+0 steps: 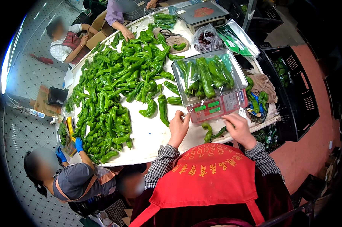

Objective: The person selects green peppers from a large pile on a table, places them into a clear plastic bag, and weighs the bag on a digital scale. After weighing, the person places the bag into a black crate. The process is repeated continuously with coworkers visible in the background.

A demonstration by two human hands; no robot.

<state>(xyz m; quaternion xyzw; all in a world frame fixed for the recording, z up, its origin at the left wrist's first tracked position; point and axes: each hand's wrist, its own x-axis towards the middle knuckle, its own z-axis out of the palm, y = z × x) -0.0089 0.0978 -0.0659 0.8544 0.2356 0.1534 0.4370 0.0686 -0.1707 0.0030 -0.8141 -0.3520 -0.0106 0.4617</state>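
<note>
A clear plastic bag of long green peppers (205, 76) lies on the metal tray (175, 75) of a digital scale (230, 103). Its loose open end stretches over the scale's lit display and keypad. My left hand (179, 127) pinches the bag's film at the scale's front left corner. At the front right, my right hand (239, 131) is closed with fingertips together on the other side of the film. Two loose peppers (208, 132) lie on the table between my hands, one partly behind the right hand.
Loose green peppers (111, 82) are heaped across the white table (142, 142). Beyond the scale are a bag of dark round fruit (206, 38), scissors (166, 33) and a second scale (202, 14). Black crates (298, 93) stand at right. Co-workers surround the table; one wears blue gloves (79, 144).
</note>
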